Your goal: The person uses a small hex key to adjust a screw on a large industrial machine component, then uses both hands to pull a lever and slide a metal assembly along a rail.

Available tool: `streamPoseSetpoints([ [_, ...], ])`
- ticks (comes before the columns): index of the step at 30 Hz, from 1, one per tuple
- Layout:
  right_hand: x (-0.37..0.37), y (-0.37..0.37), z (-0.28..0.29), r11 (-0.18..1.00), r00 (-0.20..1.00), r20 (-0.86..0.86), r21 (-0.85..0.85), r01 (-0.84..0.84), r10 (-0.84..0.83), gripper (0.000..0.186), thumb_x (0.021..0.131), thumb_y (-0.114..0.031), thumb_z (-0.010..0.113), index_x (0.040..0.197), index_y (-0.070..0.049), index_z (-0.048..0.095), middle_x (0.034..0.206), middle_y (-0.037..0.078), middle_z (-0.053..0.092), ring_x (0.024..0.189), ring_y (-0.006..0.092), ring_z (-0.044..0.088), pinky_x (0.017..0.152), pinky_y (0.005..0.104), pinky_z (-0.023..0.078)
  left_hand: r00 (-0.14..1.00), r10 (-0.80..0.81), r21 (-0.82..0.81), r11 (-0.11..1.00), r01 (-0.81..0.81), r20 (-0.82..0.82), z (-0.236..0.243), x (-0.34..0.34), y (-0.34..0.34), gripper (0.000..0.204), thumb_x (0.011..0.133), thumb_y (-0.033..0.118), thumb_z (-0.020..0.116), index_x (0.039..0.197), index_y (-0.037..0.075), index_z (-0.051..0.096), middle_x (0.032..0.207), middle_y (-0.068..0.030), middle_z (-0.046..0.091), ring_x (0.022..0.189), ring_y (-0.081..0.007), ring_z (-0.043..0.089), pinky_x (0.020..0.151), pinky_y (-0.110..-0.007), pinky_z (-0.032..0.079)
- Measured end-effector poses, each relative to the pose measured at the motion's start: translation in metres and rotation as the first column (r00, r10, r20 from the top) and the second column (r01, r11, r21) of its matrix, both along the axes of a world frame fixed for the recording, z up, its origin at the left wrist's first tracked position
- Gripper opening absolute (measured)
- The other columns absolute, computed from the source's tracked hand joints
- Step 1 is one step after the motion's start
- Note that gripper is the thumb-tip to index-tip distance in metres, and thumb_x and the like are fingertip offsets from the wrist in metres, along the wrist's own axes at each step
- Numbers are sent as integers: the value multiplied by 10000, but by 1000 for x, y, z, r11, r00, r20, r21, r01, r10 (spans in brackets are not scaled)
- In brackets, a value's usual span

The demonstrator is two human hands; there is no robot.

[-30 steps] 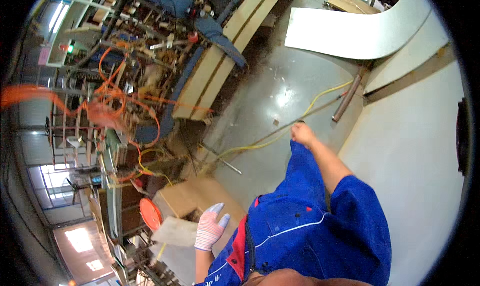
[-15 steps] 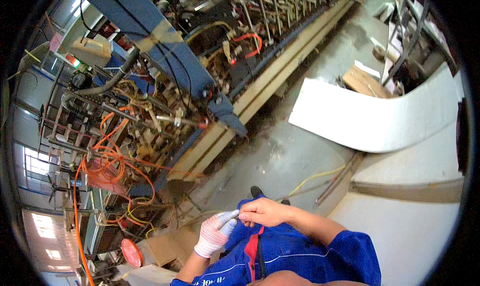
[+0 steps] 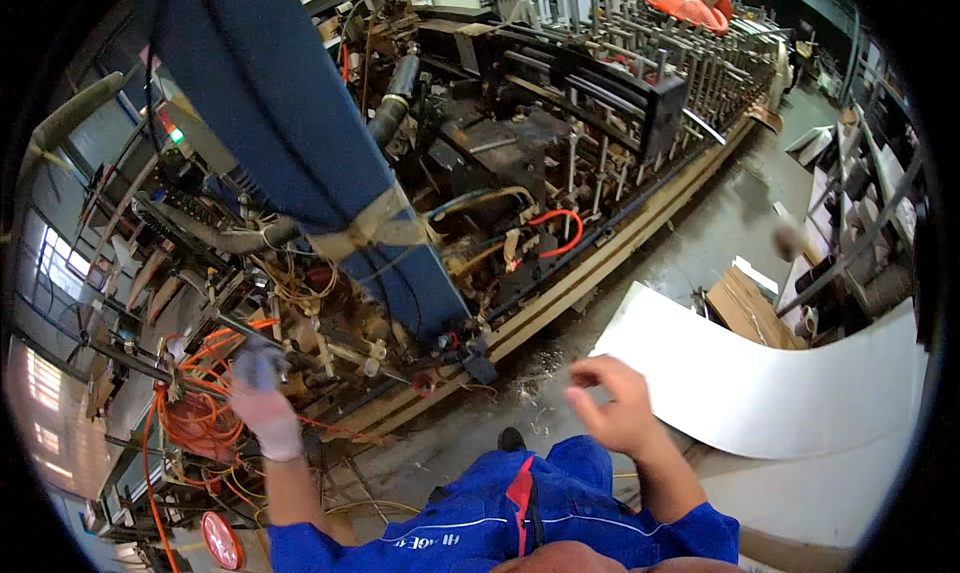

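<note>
Orange hose point(image 3: 195, 383) sits at left of frame in loose, tangled loops by the machine point(image 3: 500, 158); one strand drops toward the lower edge. Left hand point(image 3: 265, 408), gloved, blurred, is just beside the loops in the picture; can't tell if it touches them, or whether its grip is clenched or released. Right hand point(image 3: 615, 413), bare, right of centre near a curved white sheet point(image 3: 720, 378); grip released, thumb and fingers curved apart, nothing visible between. Progress, my read: between handling steps. Hose isn't neatly wound, no part shows as held or being fitted; how much is done or left can't be read off.
</note>
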State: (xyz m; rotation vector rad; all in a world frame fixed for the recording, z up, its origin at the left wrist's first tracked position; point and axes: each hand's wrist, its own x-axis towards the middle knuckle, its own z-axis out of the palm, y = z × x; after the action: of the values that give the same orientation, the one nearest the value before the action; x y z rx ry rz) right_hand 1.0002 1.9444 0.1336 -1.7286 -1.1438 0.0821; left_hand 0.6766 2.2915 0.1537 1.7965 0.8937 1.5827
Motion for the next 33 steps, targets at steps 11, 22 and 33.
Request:
streamPoseSetpoints([
  [11, 198, 66, 98, 832, 572, 643, 539, 133, -509, 533, 971, -455, 653, 1325, -78, 523, 1416, 230, 519, 1342, 450, 481, 1118, 548, 400, 688, 362, 431, 899, -79, -629, 137, 126, 233, 264, 991, 137, 636, 1228, 38, 697, 1037, -115, 727, 927, -294, 683, 829, -393, 530],
  [22, 209, 119, 111, 825, 480, 672, 434, 363, -564, 297, 940, -386, 680, 1143, -186, 600, 1465, 195, 416, 1409, 504, 383, 1153, 644, 308, 674, 351, 758, 364, 541, -650, 218, 328, 219, 359, 824, 46, 686, 1170, 137, 698, 904, -107, 693, 843, -347, 673, 724, -436, 543],
  [33, 200, 127, 105, 760, 376, 678, 443, 476, -631, 203, 1031, -298, 581, 1184, -170, 615, 1504, 201, 394, 1468, 529, 340, 1177, 619, 402, 592, 426, 721, 273, 636, -684, 212, 421, 275, 334, 836, 91, 647, 1167, 91, 692, 856, -146, 689, 783, -367, 666, 679, -455, 532],
])
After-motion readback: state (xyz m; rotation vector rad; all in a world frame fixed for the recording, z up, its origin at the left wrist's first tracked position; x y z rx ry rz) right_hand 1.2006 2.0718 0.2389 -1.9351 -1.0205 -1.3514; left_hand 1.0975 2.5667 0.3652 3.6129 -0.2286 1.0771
